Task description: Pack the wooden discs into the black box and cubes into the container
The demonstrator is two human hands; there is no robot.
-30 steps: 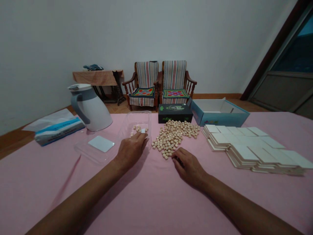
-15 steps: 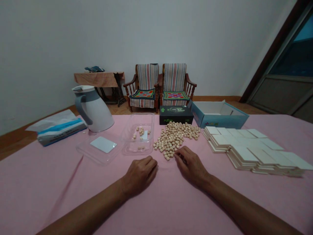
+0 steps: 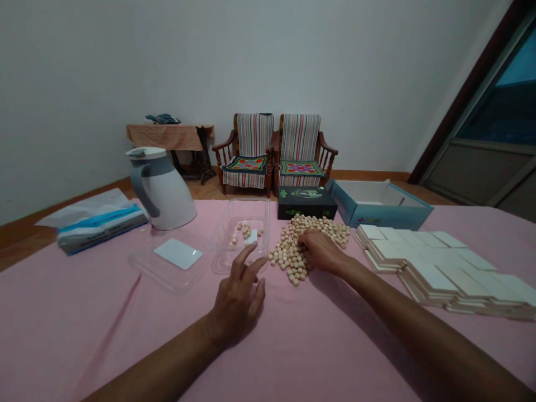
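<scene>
Right hand (image 3: 321, 251) farther over wooden pieces (image 3: 288, 252)

Two hands, the left hand (image 3: 235, 301) and the right hand (image 3: 321, 251), are seen below the middle of the frame. One clear tub (image 3: 223, 254) and one lid (image 3: 167, 279) are counted left of centre, with one jug (image 3: 171, 192) and one tissue packet (image 3: 100, 228) further left. Two boxes, a black box (image 3: 305, 207) and a blue box (image 3: 383, 216), are seen right of centre. Two chairs (image 3: 256, 137) are shown at upper centre. The beads (image 3: 293, 251) at centre and tiles (image 3: 435, 252) at right cannot be counted exactly.
</scene>
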